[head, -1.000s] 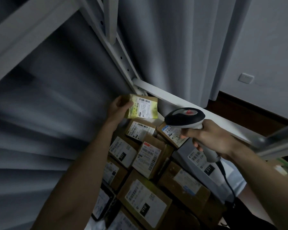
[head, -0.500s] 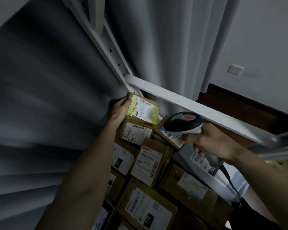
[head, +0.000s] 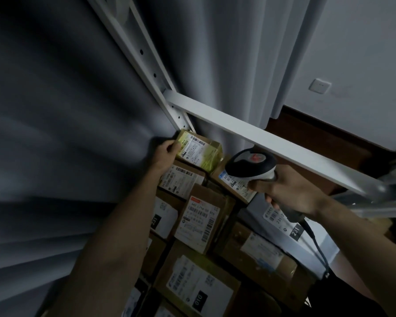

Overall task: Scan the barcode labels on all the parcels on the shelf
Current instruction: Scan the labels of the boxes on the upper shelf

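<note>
Yellow parcel (head: 200, 154) atop stacked boxes (head: 201, 221) at shelf post (head: 146, 65), label up, gripped by left hand (head: 167, 154); right hand (head: 286, 191) grips scanner (head: 252, 165), nose pointing left toward it.

Parcel storeroom: labelled cartons (head: 199, 221) on metal shelving (head: 249, 131).

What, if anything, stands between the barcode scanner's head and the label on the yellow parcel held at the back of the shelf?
Nothing visible does. The right hand grips the barcode scanner to the right of the yellow parcel, which the left hand holds by its left edge. The parcel's label faces up uncovered, with only open space between it and the scanner's head.
</note>
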